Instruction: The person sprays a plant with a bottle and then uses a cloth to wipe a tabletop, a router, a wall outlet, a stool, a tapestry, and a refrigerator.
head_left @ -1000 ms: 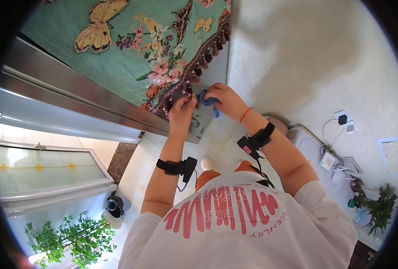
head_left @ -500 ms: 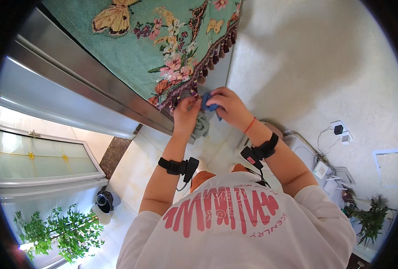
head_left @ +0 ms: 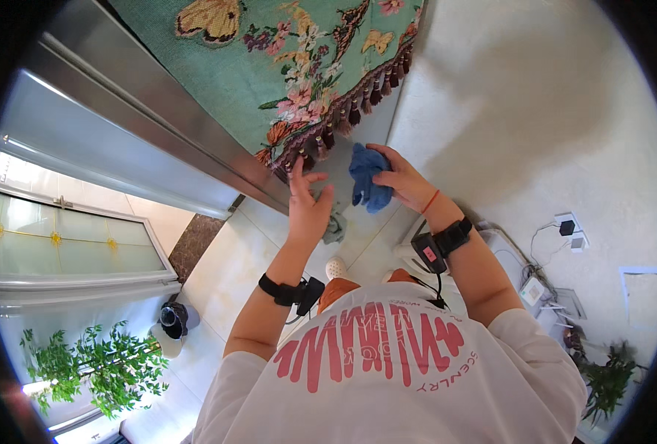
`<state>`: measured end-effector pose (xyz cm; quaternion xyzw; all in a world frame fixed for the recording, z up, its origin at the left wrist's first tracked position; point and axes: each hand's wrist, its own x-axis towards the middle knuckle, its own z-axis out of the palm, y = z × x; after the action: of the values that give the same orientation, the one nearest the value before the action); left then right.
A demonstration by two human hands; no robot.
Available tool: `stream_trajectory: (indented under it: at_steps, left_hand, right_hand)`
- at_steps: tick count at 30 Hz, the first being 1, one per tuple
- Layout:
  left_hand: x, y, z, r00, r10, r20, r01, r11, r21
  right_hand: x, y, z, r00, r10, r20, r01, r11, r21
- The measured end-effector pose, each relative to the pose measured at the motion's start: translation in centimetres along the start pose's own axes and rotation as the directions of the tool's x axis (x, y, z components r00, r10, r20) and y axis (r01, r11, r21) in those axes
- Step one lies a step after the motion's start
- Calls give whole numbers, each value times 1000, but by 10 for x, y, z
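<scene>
Quick snapshot, big stuff first. Pale wall (head_left: pixel 506 96) fills 1 to 3 o'clock. White T-shirt (head_left: pixel 343 399) with pink print takes up 6. Green floral cover (head_left: pixel 247 81) at 11 to 12: butterflies, flowers, dark tassel fringe along its lower right edge. Metal-edged unit (head_left: pixel 158 111) runs diagonally at 10, just under the cover. Frosted glass door (head_left: pixel 69 240) at 9. Leafy plant (head_left: pixel 99 370) at 8, dark bin (head_left: pixel 192 317) beside it, nearer center. Second plant (head_left: pixel 611 377) out at 4, by the rim.

Left hand (head_left: pixel 310 211) just left of center: fingers spread, nothing gripped, index pointing to 12 at the fringe; contact there, can't tell. Right hand (head_left: pixel 406 181) at 2: thumb and fingers closed on the bunched blue cloth (head_left: pixel 370 179). That cloth is clear of the left hand, at its 2 o'clock, and below the tassels. Grey-green cloth (head_left: pixel 335 226) shows at the left hand's 4, partly hidden behind it.

Smaller bits: pale shoe (head_left: pixel 336 267) at 6, black plug (head_left: pixel 567 228) on the wall at 3, red cord (head_left: pixel 431 200) around the right wrist.
</scene>
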<state>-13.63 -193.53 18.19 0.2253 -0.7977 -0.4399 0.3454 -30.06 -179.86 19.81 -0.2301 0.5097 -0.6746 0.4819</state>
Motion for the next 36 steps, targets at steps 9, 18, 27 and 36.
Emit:
stream_trajectory:
  at_steps: [9, 18, 27, 36]
  left_hand:
    - [32, -12, 25, 851, -507, 140, 458, 583, -671]
    - [14, 0, -1, 885, -440, 155, 466, 844, -264]
    - [9, -4, -3, 863, -475, 172, 505, 803, -316]
    - [-7, 3, -17, 934, -338, 117, 353, 923, -152]
  right_hand:
    - [4, -12, 6, 983, -179, -34, 158, 933, -322]
    - [1, -18, 31, 819, -503, 277, 526, 465, -712]
    - [-4, -15, 32, 830, -515, 213, 451, 396, -800]
    - [-1, -3, 20, 897, -421, 137, 354, 498, -792]
